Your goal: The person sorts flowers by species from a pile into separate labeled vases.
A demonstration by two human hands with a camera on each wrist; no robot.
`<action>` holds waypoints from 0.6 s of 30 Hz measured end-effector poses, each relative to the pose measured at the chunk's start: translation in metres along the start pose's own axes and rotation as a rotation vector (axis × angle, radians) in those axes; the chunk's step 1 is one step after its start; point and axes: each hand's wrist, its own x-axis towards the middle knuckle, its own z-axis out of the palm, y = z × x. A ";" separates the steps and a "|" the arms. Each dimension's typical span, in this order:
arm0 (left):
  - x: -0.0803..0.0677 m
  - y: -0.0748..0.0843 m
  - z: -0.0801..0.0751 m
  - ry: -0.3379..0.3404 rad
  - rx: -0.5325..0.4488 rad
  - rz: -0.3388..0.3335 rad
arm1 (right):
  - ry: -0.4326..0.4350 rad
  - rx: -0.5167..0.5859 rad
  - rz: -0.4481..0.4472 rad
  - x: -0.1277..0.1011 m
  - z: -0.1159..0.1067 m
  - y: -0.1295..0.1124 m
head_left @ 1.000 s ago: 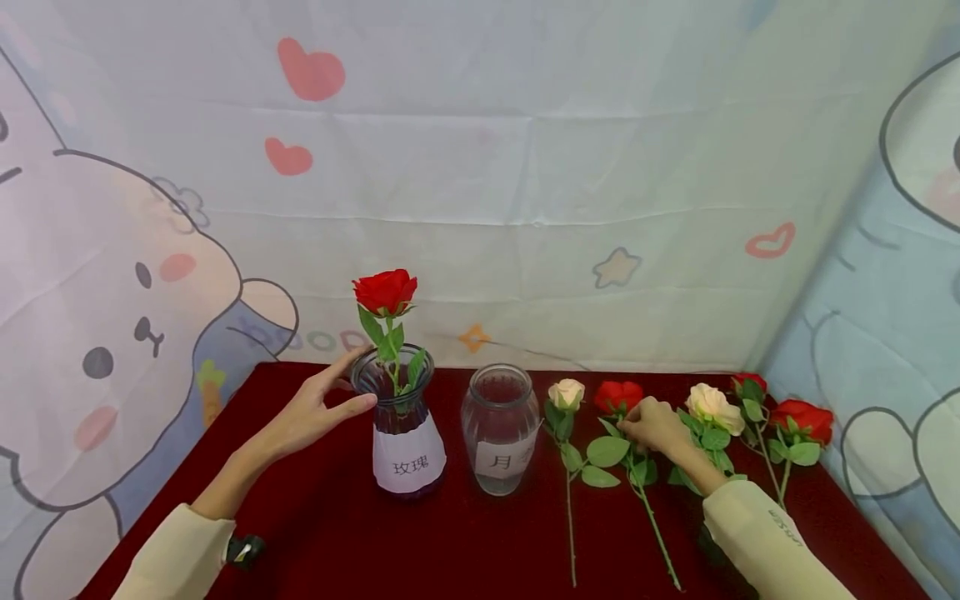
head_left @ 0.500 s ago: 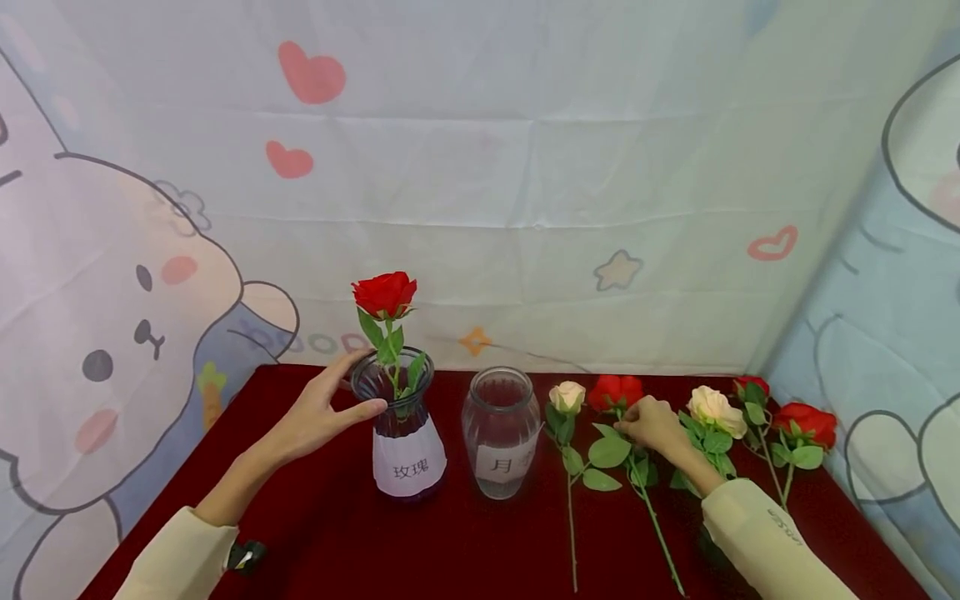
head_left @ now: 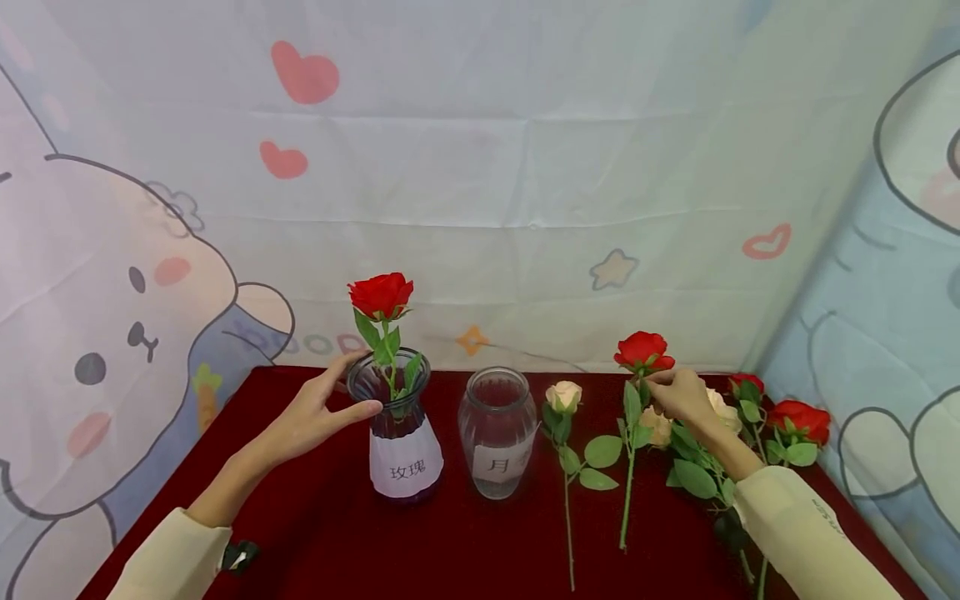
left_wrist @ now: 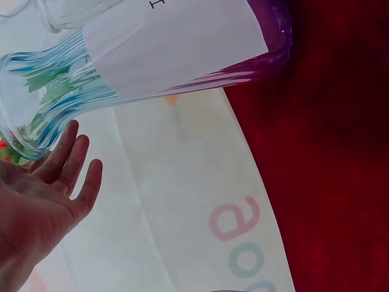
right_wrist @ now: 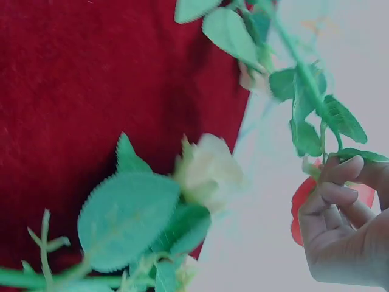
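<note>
My right hand pinches the stem of a red rose just under its bloom. That rose stands almost upright, its stem hanging over the red cloth; in the right wrist view its petals are partly behind the fingers. My left hand reaches around the rim of a glass vase with a paper label, thumb in front. In the left wrist view several fingers are extended and spread beside the neck. Another red rose stands in this vase. A second, clear glass vase stands to its right.
A pale rose lies right of the clear vase. Further right lie more pale roses and red roses, partly behind my right arm. A printed curtain hangs behind the red cloth.
My right hand has lifted the red rose off the cloth and moved slightly up and right, uncovering a pale rose behind. My left hand stays at the labelled vase's rim.
</note>
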 end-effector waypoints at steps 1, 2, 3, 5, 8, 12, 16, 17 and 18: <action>-0.001 0.000 0.000 -0.004 -0.001 0.000 | -0.021 0.036 0.033 -0.001 -0.006 -0.001; -0.001 -0.001 0.000 -0.007 -0.007 0.001 | -0.042 0.067 0.062 -0.001 -0.011 -0.001; -0.001 -0.001 0.001 -0.010 -0.011 0.003 | -0.061 0.097 0.087 -0.002 -0.017 -0.001; -0.001 -0.001 0.001 -0.020 -0.021 0.006 | -0.093 0.158 0.134 -0.002 -0.028 0.002; -0.003 -0.001 0.004 -0.034 -0.040 -0.001 | -0.104 0.258 0.184 -0.004 -0.042 0.009; -0.004 -0.001 0.008 -0.037 -0.038 -0.021 | -0.085 0.474 0.195 -0.010 -0.058 0.016; -0.004 0.000 0.007 -0.030 -0.023 -0.008 | -0.085 0.745 0.164 -0.012 -0.071 0.021; -0.003 -0.001 0.006 -0.028 -0.021 -0.002 | -0.087 0.817 0.156 -0.012 -0.074 0.022; -0.003 -0.001 0.006 -0.024 -0.019 0.004 | -0.089 0.894 0.147 -0.013 -0.077 0.022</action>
